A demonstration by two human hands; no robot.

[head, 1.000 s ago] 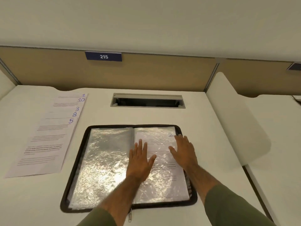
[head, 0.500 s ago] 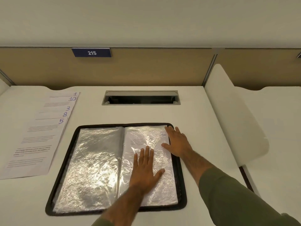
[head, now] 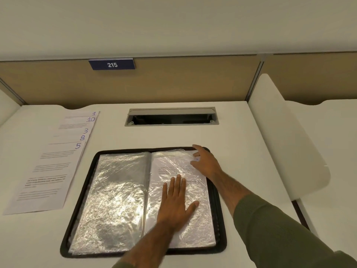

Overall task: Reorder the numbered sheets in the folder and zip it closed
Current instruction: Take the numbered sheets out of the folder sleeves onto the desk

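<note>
So, the folder (head: 82, 200) is lying open flat on the desk (head: 241, 132), right in front of the person. Its spine is running away from them, so both pages' long axis is pointing at the far edge. The right sleeve (head: 173, 167) is showing a printed sheet under crinkled plastic. Its number is prob sitting under the R hand (head: 204, 163), so it can't be read. The left sleeve (head: 116, 200) is giving only silvery glare, contents can't tell.

The L hand (head: 176, 202) is pressing flat on the right sleeve's lower half w/ fingers straight & together, thumb splayed. It's holding nothing, prob just pinning the page. The R hand is resting at that sleeve's far outer corner, fingers spread & loosely bent. Its tips are touching plastic just inside the black zip border, w/ no pinch that I can see. So the R hand is sitting nearer the top edge. If the sheet is coming out there, the pull is going along the long axis, away from the person.

The loose sheets (head: 48, 171) are lying fanned to the left, apart from the folder, showing 1, 10, 3, 8, 5. The L hand is the nearer one to them. Further back the cable slot (head: 172, 117) is sitting open, & the 215 label (head: 112, 64) is hanging on the partition.
</note>
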